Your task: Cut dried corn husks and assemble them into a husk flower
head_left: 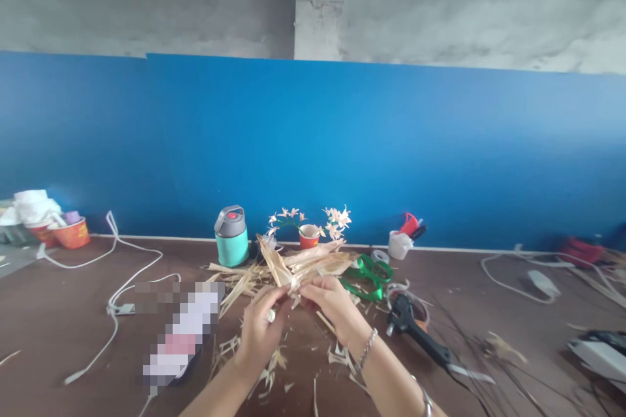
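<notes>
My left hand [264, 322] and my right hand [328, 305] come together over the middle of the table, fingers pinched. Between their fingertips is a small pale piece of dried corn husk [294, 281], partly hidden by the fingers. Just behind lies a pile of broad, dry, straw-coloured husks [320, 258]; I cannot tell whether the held piece joins it. Cut husk scraps [278, 359] are scattered below the hands. Beyond the pile, small pale flowers on green stems [337, 218] stand around a red and white paper cup [309, 236].
A teal flask [231, 241] stands behind on the left, a phone [183, 339] nearer. To the right lie green ribbon [374, 270], a tape roll [380, 257] and a black glue gun [415, 329] with its cord. A white cup [400, 245] holds pens. White cables [117, 273] trail left.
</notes>
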{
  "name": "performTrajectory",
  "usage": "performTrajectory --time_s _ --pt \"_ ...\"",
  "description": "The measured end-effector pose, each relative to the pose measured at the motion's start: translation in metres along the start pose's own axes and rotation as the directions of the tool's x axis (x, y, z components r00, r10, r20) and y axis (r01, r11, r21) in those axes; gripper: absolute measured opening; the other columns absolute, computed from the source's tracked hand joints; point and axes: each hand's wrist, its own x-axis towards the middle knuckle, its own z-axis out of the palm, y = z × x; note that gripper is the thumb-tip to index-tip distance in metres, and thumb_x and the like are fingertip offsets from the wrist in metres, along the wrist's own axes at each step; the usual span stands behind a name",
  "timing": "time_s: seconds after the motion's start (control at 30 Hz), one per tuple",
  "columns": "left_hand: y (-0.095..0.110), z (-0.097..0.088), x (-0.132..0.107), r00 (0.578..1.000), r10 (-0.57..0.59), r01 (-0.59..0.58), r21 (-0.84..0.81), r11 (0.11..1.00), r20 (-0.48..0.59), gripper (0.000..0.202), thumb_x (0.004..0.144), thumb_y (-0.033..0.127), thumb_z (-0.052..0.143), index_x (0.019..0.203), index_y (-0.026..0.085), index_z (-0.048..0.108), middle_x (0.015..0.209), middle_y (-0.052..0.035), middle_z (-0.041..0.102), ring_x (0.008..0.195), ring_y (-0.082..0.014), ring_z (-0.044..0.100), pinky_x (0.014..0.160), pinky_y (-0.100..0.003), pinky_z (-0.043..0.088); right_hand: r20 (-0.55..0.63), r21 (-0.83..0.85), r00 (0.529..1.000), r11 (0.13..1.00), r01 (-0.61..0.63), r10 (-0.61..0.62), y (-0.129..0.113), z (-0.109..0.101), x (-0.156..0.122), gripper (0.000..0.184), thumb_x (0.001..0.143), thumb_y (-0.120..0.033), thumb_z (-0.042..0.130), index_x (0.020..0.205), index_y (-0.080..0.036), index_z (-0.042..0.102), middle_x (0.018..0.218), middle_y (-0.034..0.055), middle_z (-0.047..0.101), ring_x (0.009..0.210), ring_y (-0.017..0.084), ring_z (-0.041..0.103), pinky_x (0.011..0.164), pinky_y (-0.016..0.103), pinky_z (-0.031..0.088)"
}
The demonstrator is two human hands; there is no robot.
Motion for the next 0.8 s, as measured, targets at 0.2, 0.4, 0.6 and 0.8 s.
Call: performTrajectory --time_s 0.2,0.4,0.6,0.8 --pt "0.0 -0.001 -0.002 0.981 0.194 -0.187 0.204 0.961 -0.014 0.016 0.081 0.021 0.056 0.094 0.022 0.066 0.085 -0.0075 0.069 0.08 -0.0211 0.063 0.075 -0.033 0.048 0.013 0.0 1.0 1.0 -0.018 0.018 -0.001 0.002 0.0 0.018 0.064 -0.022 0.056 0.049 -0.014 0.06 0.046 -0.0014 0.055 0.045 0.008 0.042 0.047 0.02 0.032" --pt "0.0 -0.003 -0.002 0.962 0.274 -0.264 0.316 0.911 0.013 0.019 0.082 0.017 0.054 0.095 0.022 0.066 0.081 -0.0062 0.07 0.077 -0.0204 0.062 0.075 -0.033 0.047 0.017 0.02 0.999 0.999 -0.036 0.036 -0.002 0.005 -0.001 0.021 0.063 -0.024 0.057 0.044 -0.015 0.057 0.043 -0.0024 0.051 0.044 0.008 0.04 0.046 0.021 0.029" --pt "0.005 -0.004 0.0 0.956 0.293 -0.28 0.353 0.893 0.016 0.02 0.083 0.016 0.051 0.095 0.021 0.067 0.078 -0.0055 0.068 0.074 -0.019 0.061 0.073 -0.032 0.046 0.01 0.045 0.998 0.997 -0.057 0.057 0.004 0.004 0.001 0.015 0.063 -0.022 0.057 0.05 -0.015 0.06 0.047 -0.002 0.053 0.046 0.008 0.041 0.047 0.021 0.029" --pt "0.003 -0.004 0.0 0.965 0.261 -0.251 0.395 0.884 0.029 0.022 0.085 0.019 0.049 0.097 0.022 0.067 0.076 -0.006 0.068 0.072 -0.019 0.06 0.07 -0.032 0.046 -0.01 0.104 0.994 0.989 -0.108 0.11 0.009 0.005 0.002 0.018 0.063 -0.03 0.063 0.053 -0.015 0.06 0.05 -0.0014 0.056 0.045 0.009 0.044 0.046 0.021 0.029"
